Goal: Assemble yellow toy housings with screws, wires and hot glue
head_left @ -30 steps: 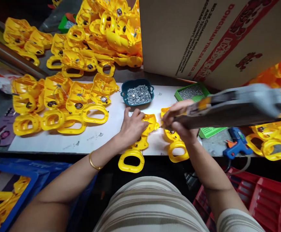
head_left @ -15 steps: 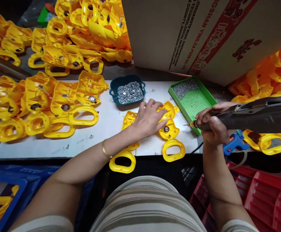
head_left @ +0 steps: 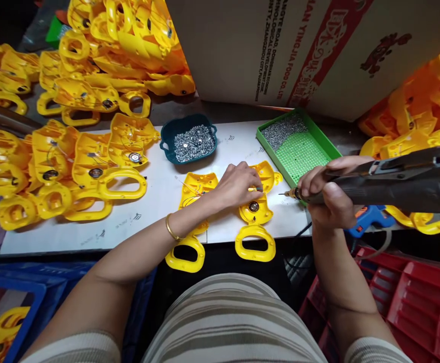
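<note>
My left hand (head_left: 238,184) has its fingers curled down on a yellow plastic shell (head_left: 263,214), which lies inside up with a round metal part and a ring-shaped handle (head_left: 256,244) towards me. The fingertips are partly hidden. A second yellow shell (head_left: 197,186) with thin wires lies under my left wrist, its handle reaching over the table edge. My right hand (head_left: 331,194) is wrapped around a dark electric screwdriver (head_left: 397,181), whose thin bit points left, apart from the shell.
A dark teal basket (head_left: 166,146) of small screws and a green tray (head_left: 320,133) with screws stand behind my hands. Several yellow shells (head_left: 91,156) line the left side. A carton (head_left: 242,50) stands at the back. A blue glue gun (head_left: 373,220) lies right, above a red crate (head_left: 417,297).
The fingers of my left hand have gone from spread to curled on the shell. That shell and its handle have shifted slightly left. The screwdriver remains held near the green tray.
</note>
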The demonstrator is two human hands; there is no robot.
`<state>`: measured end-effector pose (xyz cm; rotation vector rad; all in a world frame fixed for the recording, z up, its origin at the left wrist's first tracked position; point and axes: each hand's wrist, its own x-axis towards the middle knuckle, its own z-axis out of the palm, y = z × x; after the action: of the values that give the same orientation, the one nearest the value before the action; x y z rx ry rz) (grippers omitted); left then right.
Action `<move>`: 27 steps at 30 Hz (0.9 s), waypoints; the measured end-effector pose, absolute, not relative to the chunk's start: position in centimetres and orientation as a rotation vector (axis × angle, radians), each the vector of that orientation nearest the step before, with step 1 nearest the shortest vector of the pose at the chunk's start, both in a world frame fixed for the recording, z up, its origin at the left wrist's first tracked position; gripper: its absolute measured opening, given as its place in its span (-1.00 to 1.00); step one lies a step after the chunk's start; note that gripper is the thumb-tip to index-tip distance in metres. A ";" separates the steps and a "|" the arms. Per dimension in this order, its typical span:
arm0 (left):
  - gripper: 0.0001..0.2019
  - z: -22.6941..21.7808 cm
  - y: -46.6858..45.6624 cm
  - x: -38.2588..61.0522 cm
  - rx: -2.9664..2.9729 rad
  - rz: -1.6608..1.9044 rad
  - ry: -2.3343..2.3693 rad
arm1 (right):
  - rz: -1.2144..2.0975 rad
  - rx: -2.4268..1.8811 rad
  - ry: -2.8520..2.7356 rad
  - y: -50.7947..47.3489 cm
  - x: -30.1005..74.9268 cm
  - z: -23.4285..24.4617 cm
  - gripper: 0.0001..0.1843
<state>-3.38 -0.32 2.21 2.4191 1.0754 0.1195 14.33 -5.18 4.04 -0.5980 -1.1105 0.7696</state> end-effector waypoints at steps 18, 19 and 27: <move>-0.81 -0.9 -1.9 -3.7 2.915 0.548 1.269 | 0.783 -0.767 -1.198 -5.9 14.0 2.2 -0.74; -0.82 -0.9 -1.9 -3.7 2.915 0.541 1.285 | 0.789 -0.774 -1.201 -5.9 14.0 2.2 -0.74; -0.84 -1.2 -1.7 -3.8 2.843 0.599 1.272 | 0.820 -0.683 -1.199 -6.4 14.1 2.6 -0.72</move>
<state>-3.84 -1.67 -1.22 2.8431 1.2720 0.5992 14.10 -6.42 2.65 -0.6832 -1.1988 0.8195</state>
